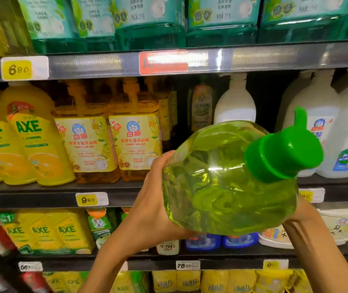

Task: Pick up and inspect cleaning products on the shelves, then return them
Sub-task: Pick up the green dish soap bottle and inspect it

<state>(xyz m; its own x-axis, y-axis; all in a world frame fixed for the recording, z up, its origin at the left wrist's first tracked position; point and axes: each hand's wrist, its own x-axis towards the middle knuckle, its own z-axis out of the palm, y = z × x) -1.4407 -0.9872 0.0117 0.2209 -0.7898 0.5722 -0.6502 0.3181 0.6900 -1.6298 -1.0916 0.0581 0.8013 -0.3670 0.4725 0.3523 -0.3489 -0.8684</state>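
"AXE" stands on the yellow bottles (31,140), "白猫" on the amber bottles (135,142), while shelf-edge price tags read "6.90" (18,69), "9.90" (88,199) and "75.00" (186,265).

Bright, even store light falls from above, throwing a white glare streak on the clear green plastic bottle (230,178) and washing out the red price tag (173,62). Teal packages on the top shelf (221,20) are motion-blurred; shelf lines bow at the edges.
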